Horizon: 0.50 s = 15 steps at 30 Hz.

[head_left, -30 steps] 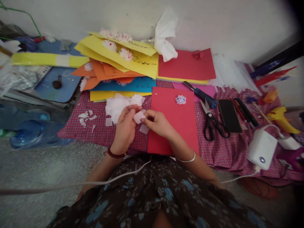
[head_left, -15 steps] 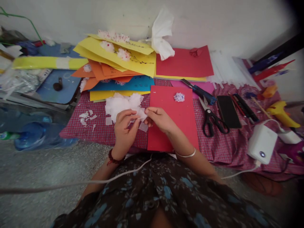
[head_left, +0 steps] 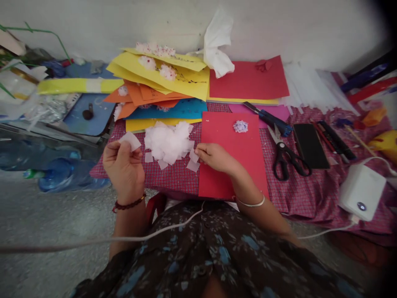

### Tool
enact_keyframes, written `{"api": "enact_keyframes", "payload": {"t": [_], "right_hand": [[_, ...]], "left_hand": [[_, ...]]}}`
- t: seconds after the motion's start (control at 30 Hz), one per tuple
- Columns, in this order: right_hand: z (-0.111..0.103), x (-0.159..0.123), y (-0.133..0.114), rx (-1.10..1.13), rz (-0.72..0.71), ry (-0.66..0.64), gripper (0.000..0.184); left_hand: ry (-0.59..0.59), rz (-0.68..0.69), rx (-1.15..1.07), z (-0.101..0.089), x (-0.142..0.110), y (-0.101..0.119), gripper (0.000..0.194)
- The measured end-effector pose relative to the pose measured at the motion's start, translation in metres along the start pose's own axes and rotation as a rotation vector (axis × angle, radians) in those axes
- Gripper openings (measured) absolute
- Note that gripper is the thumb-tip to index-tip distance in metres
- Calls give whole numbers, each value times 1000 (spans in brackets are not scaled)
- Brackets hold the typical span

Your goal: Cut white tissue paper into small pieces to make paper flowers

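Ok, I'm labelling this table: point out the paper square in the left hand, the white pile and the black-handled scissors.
Paper square point(head_left: 132, 141) in the left hand point(head_left: 126, 169): head view, on its flat face.
White pile point(head_left: 168, 142): head view, middle of the heap.
Black-handled scissors point(head_left: 281, 145): head view, on the pivot.

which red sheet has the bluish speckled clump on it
The near red sheet, partly under the right hand; the far red sheet, by the wall, bears a red scrap instead.

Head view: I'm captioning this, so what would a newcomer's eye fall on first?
Probably the bright red sheet, just right of centre, with a speckled cluster near its far edge. Then the heap of white paper pieces left of it, and the yellow sheets behind.
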State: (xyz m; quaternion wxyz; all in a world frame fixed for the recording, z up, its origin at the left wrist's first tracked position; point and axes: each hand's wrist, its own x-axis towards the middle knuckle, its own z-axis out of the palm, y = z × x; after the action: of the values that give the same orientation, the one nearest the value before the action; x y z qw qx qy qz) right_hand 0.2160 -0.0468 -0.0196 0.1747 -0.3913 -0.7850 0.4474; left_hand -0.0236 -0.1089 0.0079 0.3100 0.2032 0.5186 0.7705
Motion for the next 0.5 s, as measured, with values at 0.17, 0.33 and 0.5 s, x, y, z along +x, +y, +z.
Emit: {"api": "enact_keyframes", "payload": {"t": [0.17,0.33,0.5], "right_hand": [[1,-1,1,-111,-72,-143,15],[1,-1,2,-200,42,-53,9],[1,1,0,-188,80,7,14]], "left_hand": [[-242,-98,279,-4,-15,-18,10],[-459,61,682,-10,-21,-34,5],[-346,252,785,-13,-6,-34,8]]}}
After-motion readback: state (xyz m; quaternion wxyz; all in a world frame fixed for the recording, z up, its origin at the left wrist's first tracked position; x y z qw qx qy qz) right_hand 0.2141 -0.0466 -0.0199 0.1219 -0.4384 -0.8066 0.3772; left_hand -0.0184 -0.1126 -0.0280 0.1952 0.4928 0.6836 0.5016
